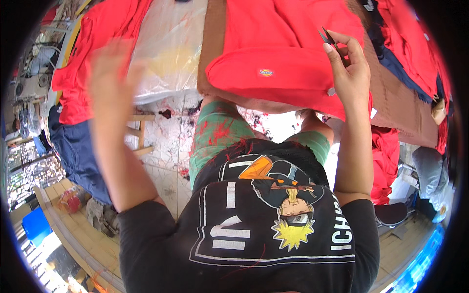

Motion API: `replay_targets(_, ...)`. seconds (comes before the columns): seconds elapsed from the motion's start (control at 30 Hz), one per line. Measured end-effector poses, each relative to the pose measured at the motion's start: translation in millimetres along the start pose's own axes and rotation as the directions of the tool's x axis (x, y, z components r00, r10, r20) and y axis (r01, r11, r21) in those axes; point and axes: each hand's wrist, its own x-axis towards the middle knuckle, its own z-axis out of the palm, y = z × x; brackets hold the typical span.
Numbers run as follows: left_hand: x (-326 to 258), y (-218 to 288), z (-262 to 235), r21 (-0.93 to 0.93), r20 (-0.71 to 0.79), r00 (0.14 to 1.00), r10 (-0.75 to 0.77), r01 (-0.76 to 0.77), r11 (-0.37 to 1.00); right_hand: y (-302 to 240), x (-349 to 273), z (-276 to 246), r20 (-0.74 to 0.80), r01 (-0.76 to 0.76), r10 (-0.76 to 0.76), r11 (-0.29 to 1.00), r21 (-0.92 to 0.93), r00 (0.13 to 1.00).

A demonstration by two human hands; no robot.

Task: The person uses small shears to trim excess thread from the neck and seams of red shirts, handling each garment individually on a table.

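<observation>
My right hand [351, 66] is closed round small dark thread snips [328, 37], their two pointed blades apart and angled up to the left. Below and beside it a red garment [293, 63] lies over the table's near edge, with a small coloured patch [266, 73] on its folded band. A little white tag shows at the garment's edge near my right wrist. My left hand [111, 68] is raised on the left, in front of another red garment [124, 19]. Motion smears its fingers, so I cannot tell whether it holds anything.
Brown cardboard [403, 105] and clear plastic sheeting [168, 49] cover the table. Red and navy garments [415, 49] are heaped at the right; navy cloth [73, 151] hangs at the left. A wooden stool [141, 132] stands below. Thread scraps litter the tiled floor and my green shorts.
</observation>
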Motion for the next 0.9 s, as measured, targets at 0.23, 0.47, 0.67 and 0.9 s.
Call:
replay_targets(0.23,22,79,137,-0.807,0.013,0.991,-0.136,0.091,0.584,29,5,-59,-0.170,-0.063,0.064,0.998,0.007,0.983)
replay_targets(0.47,87,-108,92,-0.997,-0.068,0.615,-0.785,-0.007,0.080,100,40,-98,-0.327,-0.199,0.223,0.974,0.107,0.918)
replay_targets(0.67,86,-33,89,-0.815,-0.137,0.826,-0.547,0.220,0.536,146,75,-52,-0.093,-0.154,0.142,0.980,-0.124,0.985)
replay_targets(0.9,8,139,105,-0.529,0.135,0.984,0.117,-0.028,0.848,159,128,35,0.056,-0.134,0.160,0.938,-0.318,0.986)
